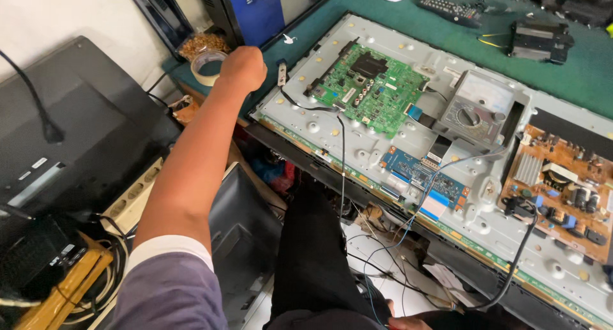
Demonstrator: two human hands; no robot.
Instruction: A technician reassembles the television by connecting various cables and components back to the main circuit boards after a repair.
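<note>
My left hand (pixel 242 68) was stretched out to the far left corner of the green worktop (pixel 575 81), curled into a loose fist with the back of it toward me, so I could not tell whether it pinched anything. It hovered just over a roll of tape (pixel 207 66) standing at that corner, next to a small heap of brown bits (pixel 203 44). Only a sliver of my right hand (pixel 408 323) showed at the bottom edge of the view, resting near my dark trousers; I could not tell how its fingers were set.

Just to the right of the fist lay the opened back of a flat television (pixel 485 228), its grey metal plate spanning most of the worktop. A green circuit board (pixel 370 87) sat near the panel's left end, a small blue board (pixel 424 176) lay toward its near edge, and a brown power board (pixel 562 189) filled its right end. A grey multimeter (pixel 479 106) rested on the panel between the green and brown boards. A thin black cable (pixel 341 157) ran from the panel's left end over its near edge. A remote control (pixel 450 7) lay at the worktop's far edge.
</note>
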